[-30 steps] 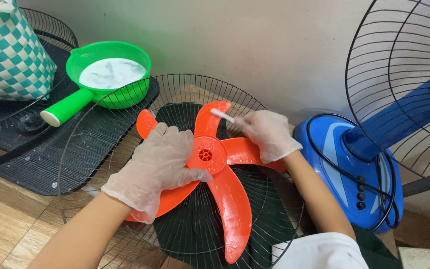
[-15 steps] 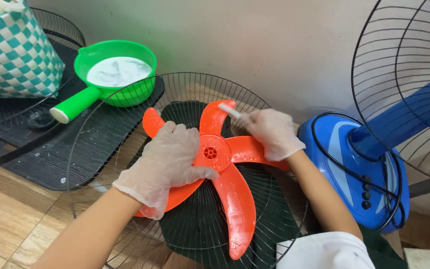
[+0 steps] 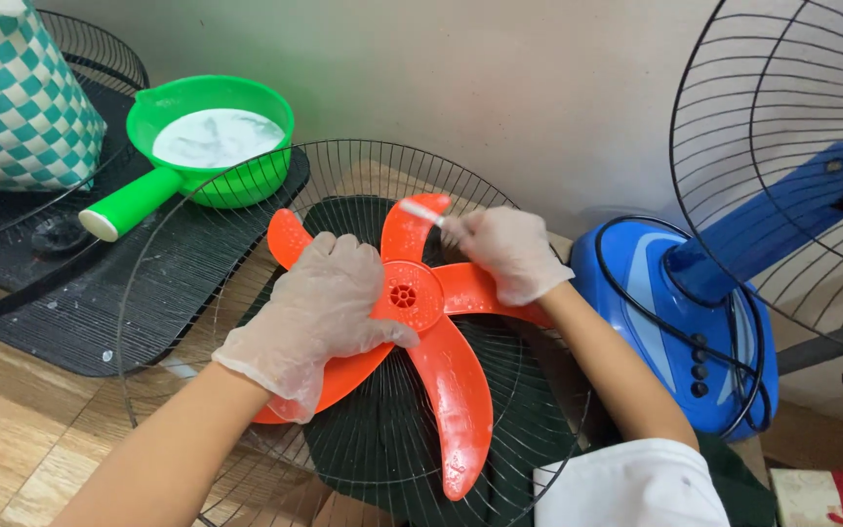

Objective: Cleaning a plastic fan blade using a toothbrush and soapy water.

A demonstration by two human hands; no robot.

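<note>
Orange fan blade [image 3: 446,376] sits as before on the wire fan guard [image 3: 246,185], hub up, longest visible blade pointing toward the person. Small brush [image 3: 423,212] stays on the far blade, handle angling left of the hub. Right hand [image 3: 504,252] pinches it; left hand [image 3: 319,307] stays spread, pressing left of the hub. Green scoop [image 3: 202,146] lies beyond-left.

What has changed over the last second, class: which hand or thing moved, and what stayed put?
Little changed. The right hand keeps its small brush on the top blade of the orange fan blade, shifting only slightly. The left hand stays pressed flat on the left blades, holding them on the wire guard. The green scoop and blue fan base lie as before; only the camera drifted.
</note>
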